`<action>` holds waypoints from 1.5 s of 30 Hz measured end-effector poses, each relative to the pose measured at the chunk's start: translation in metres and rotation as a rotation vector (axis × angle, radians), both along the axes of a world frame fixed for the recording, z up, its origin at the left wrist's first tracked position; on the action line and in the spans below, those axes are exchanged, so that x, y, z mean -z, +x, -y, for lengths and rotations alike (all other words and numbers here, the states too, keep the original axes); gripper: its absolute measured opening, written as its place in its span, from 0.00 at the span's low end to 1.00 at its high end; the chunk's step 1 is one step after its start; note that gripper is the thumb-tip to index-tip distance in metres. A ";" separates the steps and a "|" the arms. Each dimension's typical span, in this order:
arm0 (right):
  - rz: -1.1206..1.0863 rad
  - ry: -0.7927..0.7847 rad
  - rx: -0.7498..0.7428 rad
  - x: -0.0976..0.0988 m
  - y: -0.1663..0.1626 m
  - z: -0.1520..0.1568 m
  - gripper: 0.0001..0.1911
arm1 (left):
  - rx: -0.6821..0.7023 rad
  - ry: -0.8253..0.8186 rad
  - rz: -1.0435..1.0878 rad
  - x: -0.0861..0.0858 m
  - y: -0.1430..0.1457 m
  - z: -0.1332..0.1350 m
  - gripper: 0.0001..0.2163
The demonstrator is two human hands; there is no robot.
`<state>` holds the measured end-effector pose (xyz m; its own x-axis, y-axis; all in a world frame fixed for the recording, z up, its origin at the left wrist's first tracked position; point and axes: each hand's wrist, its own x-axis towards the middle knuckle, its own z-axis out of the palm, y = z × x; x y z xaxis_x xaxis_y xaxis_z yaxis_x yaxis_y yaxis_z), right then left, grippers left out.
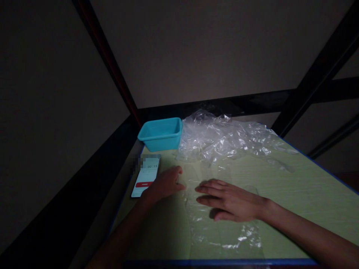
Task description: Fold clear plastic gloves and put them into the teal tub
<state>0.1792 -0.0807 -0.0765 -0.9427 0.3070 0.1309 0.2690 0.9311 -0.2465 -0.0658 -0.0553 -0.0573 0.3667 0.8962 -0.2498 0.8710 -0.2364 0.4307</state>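
At the left side of the table (297,186), a phone (148,173) lies with its screen up. On this screen I can read the dark digits "00:15"; the upper left part is covered by blocky squares, so any characters there cannot be read. Lower on the screen there is a red bar (144,184) with small white writing, which is too small for reading. Behind the phone, near the far left corner, stands a blue basin (162,142); its visible outer side is plain.

Next comes the left hand (167,181), just to the right of the phone. Its thumb and fingers are bent toward each other, with a small gap between the tips, at the left edge of a clear plastic sheet (224,239). I cannot tell whether they pinch this edge. The sheet lies flat on the near part of the table, below the right hand, and it is wrinkled and shiny toward the near end. Behind it, a crumpled heap of clear plastic (221,140) reaches from beside the basin toward the right edge. The right hand (231,200) is palm down over the sheet, fingers extended and slightly spread, the thumb apart.
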 end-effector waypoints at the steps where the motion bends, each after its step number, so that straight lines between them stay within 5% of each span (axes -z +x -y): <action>1: 0.000 -0.005 -0.001 0.000 0.000 0.000 0.26 | -0.001 -0.021 0.019 0.000 0.000 0.000 0.13; 20: 0.032 0.022 -0.004 -0.002 -0.001 0.000 0.28 | 0.058 -0.224 0.338 -0.011 -0.008 -0.008 0.09; 45: -0.023 0.005 -0.006 -0.004 -0.006 0.004 0.25 | 0.066 -0.303 0.760 0.003 0.025 0.010 0.13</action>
